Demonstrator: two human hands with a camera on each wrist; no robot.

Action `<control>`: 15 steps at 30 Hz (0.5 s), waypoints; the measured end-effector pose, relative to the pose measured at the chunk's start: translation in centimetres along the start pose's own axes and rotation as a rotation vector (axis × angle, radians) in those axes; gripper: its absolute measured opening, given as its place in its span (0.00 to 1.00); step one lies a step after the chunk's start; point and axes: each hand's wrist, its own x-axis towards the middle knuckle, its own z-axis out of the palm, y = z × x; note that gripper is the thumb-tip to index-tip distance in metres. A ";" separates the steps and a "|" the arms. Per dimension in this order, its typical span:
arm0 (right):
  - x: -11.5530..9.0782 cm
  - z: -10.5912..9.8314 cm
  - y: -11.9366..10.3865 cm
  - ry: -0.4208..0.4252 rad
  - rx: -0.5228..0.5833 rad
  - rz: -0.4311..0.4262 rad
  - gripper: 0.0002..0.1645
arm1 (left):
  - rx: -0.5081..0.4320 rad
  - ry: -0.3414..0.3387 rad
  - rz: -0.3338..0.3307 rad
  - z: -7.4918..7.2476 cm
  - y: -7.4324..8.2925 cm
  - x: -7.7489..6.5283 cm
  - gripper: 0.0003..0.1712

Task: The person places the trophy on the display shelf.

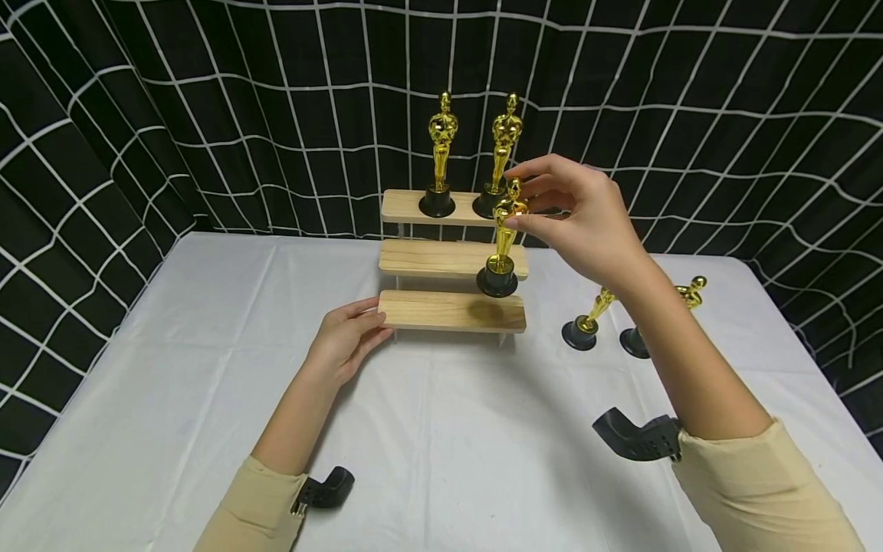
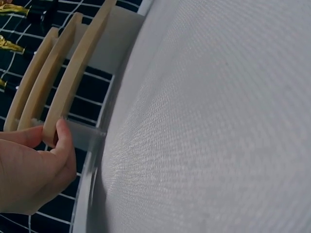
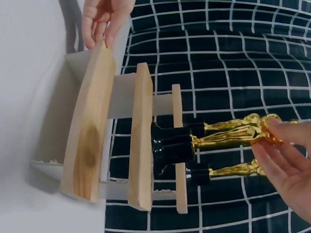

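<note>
My right hand pinches a gold figure trophy by its upper body, between thumb and fingers. The trophy is upright with a slight tilt, its black base close over the right end of the middle board of a three-step wooden display stand. My left hand holds the left end of the lowest board; in the left wrist view its thumb and fingers pinch that end. On the top board stand two matching trophies, one at the left and one at the right.
Two more gold trophies, one nearer the stand and one farther right, are on the white tablecloth, partly hidden behind my right forearm. A black curtain with a white grid surrounds the table's back and sides.
</note>
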 end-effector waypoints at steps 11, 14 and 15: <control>1.6 0.6 -0.2 0.006 0.025 0.002 0.25 | 0.010 0.004 -0.007 0.0 0.1 0.0 0.28; 2.0 0.8 -0.3 0.006 0.034 -0.001 0.25 | 0.006 0.004 -0.009 0.0 0.1 -0.1 0.28; 2.1 0.9 -0.3 0.005 0.037 -0.004 0.25 | 0.007 0.003 -0.008 0.0 0.1 0.0 0.28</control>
